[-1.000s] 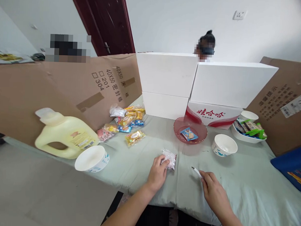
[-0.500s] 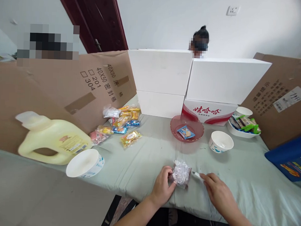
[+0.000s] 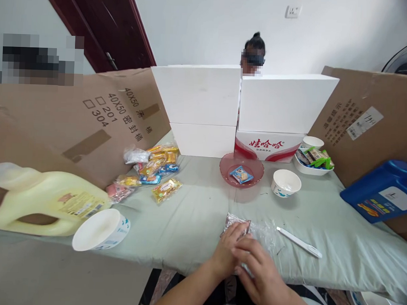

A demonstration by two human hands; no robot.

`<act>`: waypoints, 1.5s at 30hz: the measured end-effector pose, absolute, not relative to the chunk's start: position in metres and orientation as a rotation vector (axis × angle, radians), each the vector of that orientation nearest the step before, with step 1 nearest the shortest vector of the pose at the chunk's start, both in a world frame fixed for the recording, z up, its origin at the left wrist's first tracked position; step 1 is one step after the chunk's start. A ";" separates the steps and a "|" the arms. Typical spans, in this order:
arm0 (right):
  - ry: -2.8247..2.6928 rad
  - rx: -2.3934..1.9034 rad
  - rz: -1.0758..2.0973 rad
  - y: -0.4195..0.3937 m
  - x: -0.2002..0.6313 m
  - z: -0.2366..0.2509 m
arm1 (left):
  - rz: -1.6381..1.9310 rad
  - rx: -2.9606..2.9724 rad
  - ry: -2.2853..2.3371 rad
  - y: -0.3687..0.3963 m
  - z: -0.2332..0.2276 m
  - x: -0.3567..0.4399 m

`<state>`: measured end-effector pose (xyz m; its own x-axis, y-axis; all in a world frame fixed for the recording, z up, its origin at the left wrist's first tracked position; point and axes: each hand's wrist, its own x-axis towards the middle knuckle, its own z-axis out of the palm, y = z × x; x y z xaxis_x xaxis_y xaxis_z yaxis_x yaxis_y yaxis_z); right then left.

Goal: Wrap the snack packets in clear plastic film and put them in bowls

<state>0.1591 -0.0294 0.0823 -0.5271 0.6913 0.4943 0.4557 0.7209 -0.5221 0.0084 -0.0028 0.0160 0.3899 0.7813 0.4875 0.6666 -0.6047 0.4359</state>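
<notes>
Near the table's front edge, left hand (image 3: 227, 251) and right hand (image 3: 257, 272) both pinch a crinkly clear-wrapped snack packet (image 3: 246, 227); a white pen (image 3: 298, 241) lies just beside.

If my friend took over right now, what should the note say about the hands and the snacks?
Left hand and right hand: both grip the clear crinkly snack packet at the table's near edge.
White pen-like tool: lies loose on the green cloth, right of the packet, untouched.
Pink dish: holds one blue-wrapped snack.
White paper bowl: beside the dish, looks empty.
Pile of wrapped snacks: far left, untouched.
Done: one snack sits in the dish.
Left: the packet in hand looks unopened; hard to tell.
</notes>
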 end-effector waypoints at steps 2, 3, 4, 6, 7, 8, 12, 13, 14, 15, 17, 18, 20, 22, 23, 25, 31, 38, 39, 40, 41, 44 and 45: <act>-2.229 -0.860 0.469 -0.027 0.148 0.072 | 1.073 2.338 1.432 0.002 0.021 -0.007; -2.184 -0.924 0.454 -0.023 0.148 0.063 | 1.087 2.240 1.492 0.005 0.024 -0.017; -2.130 -1.004 0.433 -0.018 0.151 0.053 | 1.098 2.122 1.540 0.007 0.027 -0.028; -2.072 -1.131 0.412 -0.010 0.163 0.034 | 1.118 1.844 1.607 0.010 0.031 -0.052; -2.074 -1.161 0.414 -0.007 0.169 0.026 | 1.136 1.709 1.627 0.011 0.032 -0.062; -2.085 -1.177 0.422 -0.005 0.175 0.021 | 1.156 1.596 1.639 0.010 0.033 -0.071; -1.993 -1.251 0.511 -0.007 0.179 0.018 | 1.209 1.500 1.574 0.002 0.036 -0.075; -1.931 -1.288 0.564 -0.007 0.177 0.021 | 1.210 1.533 1.526 -0.001 0.038 -0.069; -1.869 -1.325 0.627 -0.007 0.173 0.024 | 1.204 1.559 1.470 -0.003 0.040 -0.063; -1.818 -1.361 0.692 -0.006 0.170 0.027 | 1.195 1.560 1.416 -0.005 0.042 -0.056; -1.765 -1.410 0.799 0.000 0.167 0.032 | 1.203 1.462 1.347 -0.006 0.045 -0.046; -1.757 -1.422 0.827 0.004 0.169 0.033 | 1.232 1.370 1.334 -0.005 0.046 -0.044; -1.724 -1.461 0.830 0.014 0.181 0.032 | 1.327 1.139 1.335 -0.003 0.045 -0.049; -1.662 -1.520 0.783 0.025 0.198 0.028 | 1.404 0.923 1.341 0.001 0.041 -0.060; -1.632 -1.552 0.737 0.029 0.207 0.026 | 1.424 0.848 1.355 0.002 0.038 -0.067; -1.600 -1.582 0.593 0.033 0.221 0.027 | 1.471 0.801 1.456 0.003 0.030 -0.080; -1.725 -1.223 0.173 0.007 0.207 0.063 | 1.701 1.669 1.742 -0.015 0.029 -0.082; -2.377 -1.155 0.300 0.029 0.170 0.056 | 0.852 2.428 1.346 0.007 0.046 -0.047; -2.385 -1.257 0.270 0.037 0.170 0.050 | 0.770 2.435 1.450 0.015 0.045 -0.046; -2.386 -1.347 0.240 0.043 0.171 0.044 | 0.698 2.428 1.547 0.022 0.043 -0.046; -2.387 -1.413 0.220 0.048 0.173 0.039 | 0.639 2.417 1.618 0.028 0.041 -0.047; -2.406 -1.444 0.242 0.051 0.180 0.036 | 0.598 2.413 1.633 0.037 0.038 -0.052; -2.405 -1.427 0.259 0.048 0.183 0.038 | 0.628 2.420 1.612 0.037 0.038 -0.053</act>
